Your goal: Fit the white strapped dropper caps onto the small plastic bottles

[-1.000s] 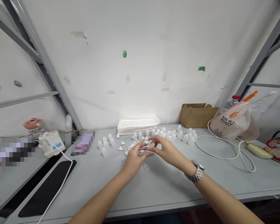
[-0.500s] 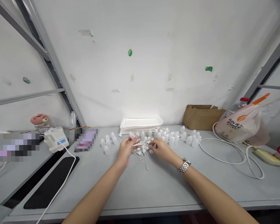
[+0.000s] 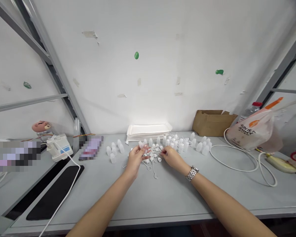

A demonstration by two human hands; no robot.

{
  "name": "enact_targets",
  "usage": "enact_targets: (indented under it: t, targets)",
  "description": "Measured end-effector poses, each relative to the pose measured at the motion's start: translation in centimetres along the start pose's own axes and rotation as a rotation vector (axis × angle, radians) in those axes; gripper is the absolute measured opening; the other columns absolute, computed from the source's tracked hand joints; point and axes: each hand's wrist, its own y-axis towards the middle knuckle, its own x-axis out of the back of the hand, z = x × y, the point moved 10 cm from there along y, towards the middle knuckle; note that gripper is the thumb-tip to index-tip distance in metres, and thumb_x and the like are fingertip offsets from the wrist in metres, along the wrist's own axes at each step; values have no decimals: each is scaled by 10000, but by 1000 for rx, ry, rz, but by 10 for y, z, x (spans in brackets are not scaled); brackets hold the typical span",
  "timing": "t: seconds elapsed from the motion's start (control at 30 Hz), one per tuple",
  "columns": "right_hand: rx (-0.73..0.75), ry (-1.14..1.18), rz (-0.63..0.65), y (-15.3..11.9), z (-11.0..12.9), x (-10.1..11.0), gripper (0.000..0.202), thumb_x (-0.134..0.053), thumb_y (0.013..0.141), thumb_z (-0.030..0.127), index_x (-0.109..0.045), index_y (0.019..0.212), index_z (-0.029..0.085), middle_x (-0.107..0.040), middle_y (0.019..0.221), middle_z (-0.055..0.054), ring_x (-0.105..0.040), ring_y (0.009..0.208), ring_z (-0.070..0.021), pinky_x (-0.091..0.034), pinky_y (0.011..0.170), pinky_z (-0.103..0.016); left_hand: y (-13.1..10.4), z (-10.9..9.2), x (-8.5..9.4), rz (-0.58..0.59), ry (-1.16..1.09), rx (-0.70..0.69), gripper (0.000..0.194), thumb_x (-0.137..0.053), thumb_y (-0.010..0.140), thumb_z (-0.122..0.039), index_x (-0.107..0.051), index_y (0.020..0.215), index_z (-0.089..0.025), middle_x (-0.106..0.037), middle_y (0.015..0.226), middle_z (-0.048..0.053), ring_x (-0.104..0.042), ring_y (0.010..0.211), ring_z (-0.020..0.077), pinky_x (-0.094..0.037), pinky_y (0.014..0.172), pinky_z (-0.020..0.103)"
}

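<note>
My left hand (image 3: 135, 160) is closed on a small translucent plastic bottle (image 3: 141, 144), held tilted over the left side of a pile of white caps with looped straps (image 3: 153, 154). At the right edge of that pile, the fingers of my right hand (image 3: 172, 158) are pinched together; whatever is between them is hidden. Two straps with ring ends (image 3: 156, 177) trail from the pile towards me. More small bottles (image 3: 113, 149) stand to the left, and others (image 3: 181, 147) stand or lie to the right.
White stacked trays (image 3: 149, 131) lie against the wall. A cardboard box (image 3: 212, 122), a plastic bag (image 3: 251, 130) and a looped white cable (image 3: 233, 170) are on the right. On the left are a phone (image 3: 91, 148), a black pad (image 3: 55, 192) and a white device (image 3: 59, 147).
My left hand has shifted slightly right with the bottle. The right hand's fingers have drawn closer together at the pile's edge. The view has moved a little.
</note>
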Motion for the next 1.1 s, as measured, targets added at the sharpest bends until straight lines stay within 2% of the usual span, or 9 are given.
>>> enact_targets:
  t: [0.13,0.27,0.4,0.5,0.6,0.73,0.93,1.1]
  targets:
    - [-20,106,-91,1,2,16,116,-469,794,207,-520,696,174,-588,732,-43,-528,672,-163,-396,612,-272,2,-2,5,-41,17,-30,308,-620,713,-341,-597,925,-118,-649,959,106,-600,929,211,-514,665,272]
    - [-50,282,-168,-1,6,29,143,-463,807,283,-522,719,186,-599,681,-20,-522,603,-147,-402,580,-270,1,-3,7,-69,74,-53,375,-632,700,-324,-566,1022,-145,-647,955,94,-605,891,199,-505,616,252]
    - [-28,347,-158,-5,15,30,165,-471,806,307,-534,708,190,-607,659,-14,-513,575,-139,-400,551,-264,-1,-4,-4,6,108,-96,447,-637,687,-353,-544,1086,-174,-649,919,69,-602,884,200,-496,597,245]
    - [24,358,-113,-7,23,25,163,-472,811,306,-552,728,190,-617,682,-17,-527,600,-141,-409,558,-262,-2,-1,-13,70,105,-89,412,-651,664,-348,-581,1023,-159,-647,966,78,-602,888,212,-496,584,248]
    - [77,318,-99,-10,29,23,167,-456,828,300,-559,752,192,-610,683,-12,-527,604,-139,-410,567,-261,-2,-2,-15,69,148,-99,389,-672,635,-296,-598,986,-145,-655,942,84,-601,847,209,-482,536,236]
    - [172,169,-134,-12,37,27,169,-438,846,282,-561,768,196,-591,703,-22,-518,645,-153,-407,603,-279,-5,0,-18,83,240,-73,490,-669,632,-243,-540,1097,-153,-633,764,33,-589,719,160,-463,507,218]
    - [301,42,-115,-16,50,26,158,-423,863,218,-569,813,189,-579,767,-45,-519,734,-167,-415,641,-279,-8,-5,-17,70,284,-100,605,-679,626,-307,-473,1176,-160,-607,724,8,-547,602,119,-447,497,217]
    - [359,-16,-99,-18,55,25,183,-406,878,223,-581,841,182,-579,781,-58,-518,723,-169,-417,628,-283,-9,-10,-18,83,352,-146,464,-631,672,-303,-537,1115,-199,-577,697,-13,-499,544,89,-437,489,198]
